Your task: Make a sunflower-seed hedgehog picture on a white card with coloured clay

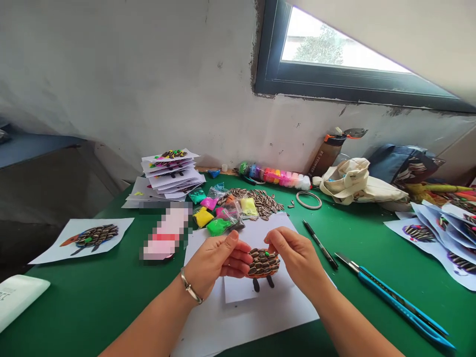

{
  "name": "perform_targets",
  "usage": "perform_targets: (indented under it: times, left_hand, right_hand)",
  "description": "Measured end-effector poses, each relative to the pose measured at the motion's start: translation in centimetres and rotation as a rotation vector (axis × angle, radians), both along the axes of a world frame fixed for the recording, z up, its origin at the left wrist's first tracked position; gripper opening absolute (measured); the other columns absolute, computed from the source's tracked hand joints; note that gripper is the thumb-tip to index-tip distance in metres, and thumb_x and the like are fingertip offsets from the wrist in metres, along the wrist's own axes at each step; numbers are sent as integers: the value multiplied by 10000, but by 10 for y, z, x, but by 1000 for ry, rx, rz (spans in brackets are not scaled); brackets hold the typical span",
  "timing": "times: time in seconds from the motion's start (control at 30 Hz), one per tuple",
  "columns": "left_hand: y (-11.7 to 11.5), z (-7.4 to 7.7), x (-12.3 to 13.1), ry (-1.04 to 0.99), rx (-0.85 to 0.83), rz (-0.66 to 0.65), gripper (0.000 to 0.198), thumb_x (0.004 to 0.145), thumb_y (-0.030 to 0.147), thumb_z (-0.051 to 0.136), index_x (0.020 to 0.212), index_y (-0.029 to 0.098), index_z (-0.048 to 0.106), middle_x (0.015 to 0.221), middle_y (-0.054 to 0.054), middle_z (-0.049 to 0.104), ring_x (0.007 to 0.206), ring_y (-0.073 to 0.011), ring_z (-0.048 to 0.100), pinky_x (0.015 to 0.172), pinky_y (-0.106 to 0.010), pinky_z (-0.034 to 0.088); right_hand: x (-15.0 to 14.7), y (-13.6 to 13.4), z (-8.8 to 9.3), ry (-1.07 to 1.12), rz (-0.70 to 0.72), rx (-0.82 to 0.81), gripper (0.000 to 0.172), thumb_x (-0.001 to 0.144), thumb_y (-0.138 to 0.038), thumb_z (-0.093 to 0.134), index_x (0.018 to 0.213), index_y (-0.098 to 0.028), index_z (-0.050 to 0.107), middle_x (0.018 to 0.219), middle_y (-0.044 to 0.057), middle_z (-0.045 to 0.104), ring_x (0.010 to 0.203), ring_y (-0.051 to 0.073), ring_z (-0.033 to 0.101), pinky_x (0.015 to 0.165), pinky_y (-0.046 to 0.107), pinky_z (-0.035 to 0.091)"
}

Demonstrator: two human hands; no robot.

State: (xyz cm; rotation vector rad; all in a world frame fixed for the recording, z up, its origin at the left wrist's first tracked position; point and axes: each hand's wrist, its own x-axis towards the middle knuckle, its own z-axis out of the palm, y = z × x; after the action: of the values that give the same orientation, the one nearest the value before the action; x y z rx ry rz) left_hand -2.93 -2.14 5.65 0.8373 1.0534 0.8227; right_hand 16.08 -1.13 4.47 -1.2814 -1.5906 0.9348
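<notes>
Between my hands lies a small white card [238, 292] bearing an animal figure [262, 265] made of overlapping striped sunflower seeds, with a green dot of clay and two dark legs. It rests on larger white sheets [201, 327]. My left hand [219, 255] is open at the figure's left side, its fingers stretched and the palm turned inward; a silver bangle is on the wrist. Over the figure's upper right edge, my right hand [295, 253] is closed in a pinch. Whatever its fingertips hold, if anything, is hidden.
Clay packets [219, 226] and loose sunflower seeds [260, 201] lie beyond the sheets. A pen [320, 244] and blue craft knife [394, 297] are at right. Stacked cards [173, 178] stand back left; a finished bird card [89, 238] lies left. A bottle [327, 153] stands by the wall.
</notes>
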Motion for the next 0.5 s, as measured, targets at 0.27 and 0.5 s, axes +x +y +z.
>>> perform_targets:
  times: [0.27,0.5]
  left_hand:
    - [13,1,-20,163,156,117,410,754,516,630,868,125,679,813,-87,710,718,-186,656,693,-312,544]
    - [13,0,-23,285,226,62,392,779,499,608,909,136,682,872,-91,711,764,-204,665,748,-353,554]
  right_hand:
    - [15,14,-3,82,-2,-14,175,804,-361,587,845,-191,592,737,4,590,652,136,549,605,257,455]
    - [33,6,-12,-58,-17,-53,230,849,-383,513,797,-189,622,689,-1,600,582,115,506,541,233,418]
